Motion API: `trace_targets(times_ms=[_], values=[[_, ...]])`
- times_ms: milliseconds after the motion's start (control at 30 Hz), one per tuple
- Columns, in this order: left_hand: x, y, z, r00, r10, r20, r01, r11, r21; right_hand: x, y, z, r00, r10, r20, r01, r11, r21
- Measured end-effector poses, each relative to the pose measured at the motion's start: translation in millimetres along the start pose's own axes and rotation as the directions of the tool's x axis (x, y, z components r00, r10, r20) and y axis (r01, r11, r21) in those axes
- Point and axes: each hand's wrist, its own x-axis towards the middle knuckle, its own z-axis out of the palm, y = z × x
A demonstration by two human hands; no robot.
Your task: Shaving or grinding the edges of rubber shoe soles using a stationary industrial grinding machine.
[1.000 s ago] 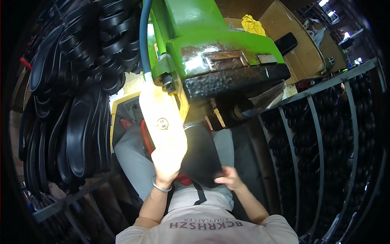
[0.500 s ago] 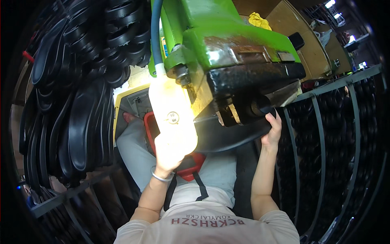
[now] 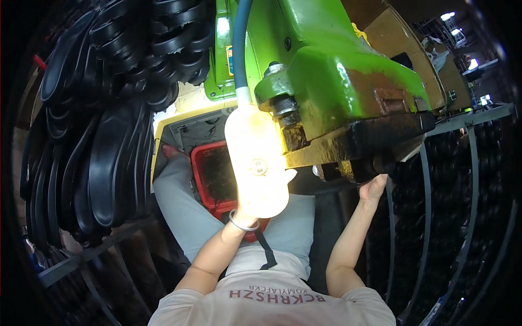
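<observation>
A bright lamp (image 3: 255, 163) on a blue-grey flexible neck hangs in front of my left hand (image 3: 247, 211). Its glare hides most of that hand; the thumb shows beside the lamp's right edge, close to the machine's working part. My right hand (image 3: 373, 188) is raised under the right side of the green machine head (image 3: 331, 76), its fingers curled and partly hidden. Between my hands, below the head, is a dark curved moulded piece (image 3: 333, 188); only part of its edge shows. My right hand grips its right end.
Black moulded pieces (image 3: 111, 174) hang in stacks on the left. A red bin (image 3: 198, 163) sits between my legs. On the right stands a metal rack (image 3: 427, 206) filled with dark pieces. A cardboard box (image 3: 399, 38) is behind the machine.
The machine and lamp sit farther right in view. The dark piece, broadly visible before, is now mostly hidden under the head. My right hand has turned, its fingers less visible.
</observation>
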Motion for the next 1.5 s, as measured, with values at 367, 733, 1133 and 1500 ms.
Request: trace_targets(times_ms=[367,733,1133,1500], values=[[-24,-9,-85,0.947,0.022,-0.321,-0.103,0.966,-0.237,13,27,45,0.912,0.218,0.347,-0.165,0.970,-0.177],[-104,-59,-136,0.839,-0.432,-0.329,0.182,0.794,-0.580,-54,37,128,0.753,-0.131,0.645,0.422,0.848,-0.320],[-103,-87,-22,0.859,-0.489,0.152,0.480,0.872,0.092,-63,38,138,0.845,0.026,0.534,0.318,0.778,-0.542],[-72,23,-189,0.643,0.703,-0.303,0.283,0.150,0.948,7,-64,19,0.972,-0.153,-0.176,0.157,0.988,0.009]])
